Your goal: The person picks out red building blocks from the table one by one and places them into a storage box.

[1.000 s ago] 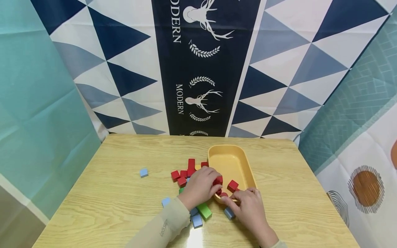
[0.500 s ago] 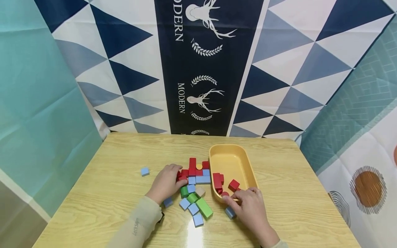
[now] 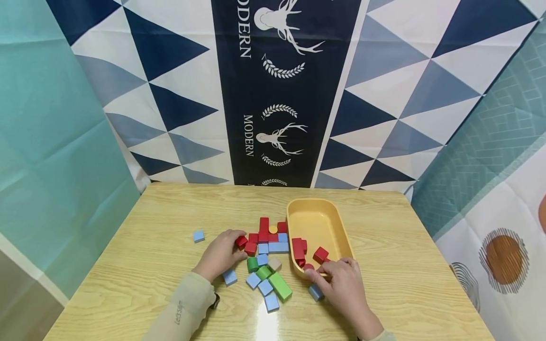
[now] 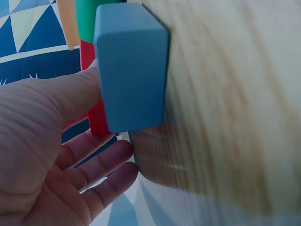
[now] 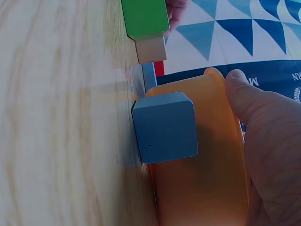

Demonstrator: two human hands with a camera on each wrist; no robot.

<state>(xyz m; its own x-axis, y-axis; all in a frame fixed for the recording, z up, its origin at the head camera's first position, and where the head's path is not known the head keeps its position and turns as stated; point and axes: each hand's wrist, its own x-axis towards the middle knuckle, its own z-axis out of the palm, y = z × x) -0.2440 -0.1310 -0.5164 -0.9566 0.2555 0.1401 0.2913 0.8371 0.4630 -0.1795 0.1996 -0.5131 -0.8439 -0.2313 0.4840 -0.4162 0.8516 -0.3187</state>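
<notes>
A red block (image 3: 241,242) sits between thumb and forefinger of my left hand (image 3: 219,254), whether pinched I cannot tell; my right hand (image 3: 342,282) grips the yellow tray (image 3: 317,225); a blue block (image 3: 315,292) lies just left.

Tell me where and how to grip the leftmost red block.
The leftmost red block is likely best pinched across its near and far sides, coming from the left, where the left hand is: its boxy sides suit a pinch, and neighbouring red blocks crowd its right.
</notes>
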